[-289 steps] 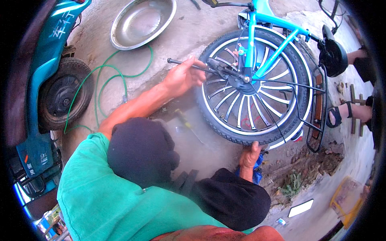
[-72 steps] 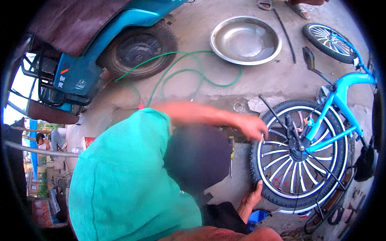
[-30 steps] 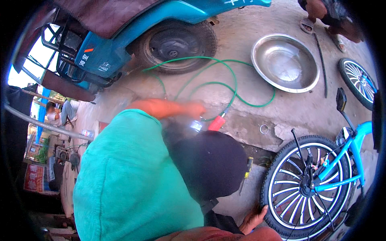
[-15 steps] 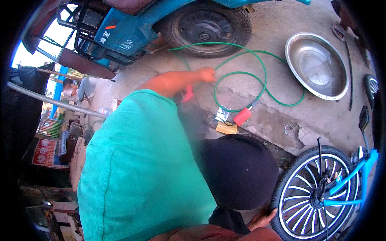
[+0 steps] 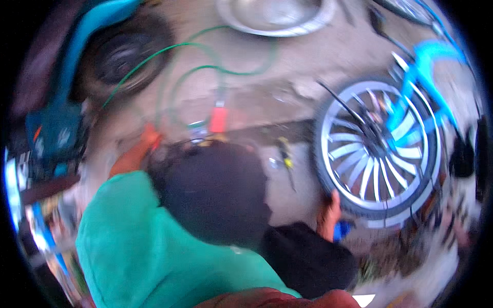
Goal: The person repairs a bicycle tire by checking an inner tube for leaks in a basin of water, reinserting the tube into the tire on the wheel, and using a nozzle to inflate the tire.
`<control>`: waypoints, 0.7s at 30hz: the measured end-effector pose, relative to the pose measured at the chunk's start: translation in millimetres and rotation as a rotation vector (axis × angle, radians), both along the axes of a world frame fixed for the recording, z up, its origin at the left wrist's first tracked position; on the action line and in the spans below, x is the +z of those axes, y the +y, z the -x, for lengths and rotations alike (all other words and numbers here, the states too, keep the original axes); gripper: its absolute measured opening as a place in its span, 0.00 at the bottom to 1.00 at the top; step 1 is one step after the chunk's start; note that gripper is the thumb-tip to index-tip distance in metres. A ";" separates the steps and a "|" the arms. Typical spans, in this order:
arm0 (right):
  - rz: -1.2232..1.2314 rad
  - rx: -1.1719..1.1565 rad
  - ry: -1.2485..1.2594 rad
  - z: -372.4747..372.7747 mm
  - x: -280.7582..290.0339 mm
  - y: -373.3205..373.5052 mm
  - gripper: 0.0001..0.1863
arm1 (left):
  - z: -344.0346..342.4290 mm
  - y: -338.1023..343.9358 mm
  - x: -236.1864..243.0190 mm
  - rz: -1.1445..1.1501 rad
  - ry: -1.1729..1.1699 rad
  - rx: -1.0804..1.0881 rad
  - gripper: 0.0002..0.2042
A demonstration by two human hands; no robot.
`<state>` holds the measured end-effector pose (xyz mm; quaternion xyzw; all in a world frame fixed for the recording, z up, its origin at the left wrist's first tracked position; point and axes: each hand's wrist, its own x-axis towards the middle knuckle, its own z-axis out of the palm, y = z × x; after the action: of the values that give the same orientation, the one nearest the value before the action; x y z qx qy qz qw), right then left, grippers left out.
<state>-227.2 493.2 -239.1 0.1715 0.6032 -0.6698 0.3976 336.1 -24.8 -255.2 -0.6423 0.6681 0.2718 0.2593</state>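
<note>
My left hand [image 5: 150, 136], blurred by motion, is at the left beside a small red item [image 5: 154, 146]; whether it grips it I cannot make out. My right hand [image 5: 330, 210] is closed on the tyre edge [image 5: 324, 177] of a bicycle wheel with pale spokes. The light blue bicycle [image 5: 426, 56] lies on its side, a black rod [image 5: 334, 95] slanting up from its hub. Right of my left hand are a red block-shaped thing [image 5: 217, 119] on a green hose [image 5: 197, 68] and a small packet [image 5: 196, 132]. A yellow-handled tool [image 5: 286, 159] lies left of the wheel.
A teal vehicle [image 5: 59, 133] with a black wheel [image 5: 121, 59] stands at the left. A metal basin [image 5: 228, 18] sits at the top. A second bicycle wheel [image 5: 411, 10] is at the upper right. My dark-clad knee [image 5: 205, 190] fills the lower middle.
My left hand has left the black rod it held earlier and moved left toward the hose and red items. My right hand remains at the tyre. The view has swung and blurred.
</note>
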 end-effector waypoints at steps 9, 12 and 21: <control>0.021 -0.084 0.263 -14.7 -25.4 -6.4 0.38 | -58.6 24.4 -10.9 0.377 -0.051 -0.138 0.26; 0.058 -0.069 0.253 -22.8 -13.8 -11.5 0.40 | -34.9 19.5 14.7 0.371 -0.055 -0.110 0.27; 0.070 -0.104 0.207 -21.1 -19.0 -19.3 0.30 | 226.3 -20.9 138.4 -0.037 1.104 0.360 0.32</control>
<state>-206.1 473.9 -258.0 0.1186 0.6074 -0.7244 0.3038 109.8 -45.7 -116.8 -0.5041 0.5799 0.6179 -0.1669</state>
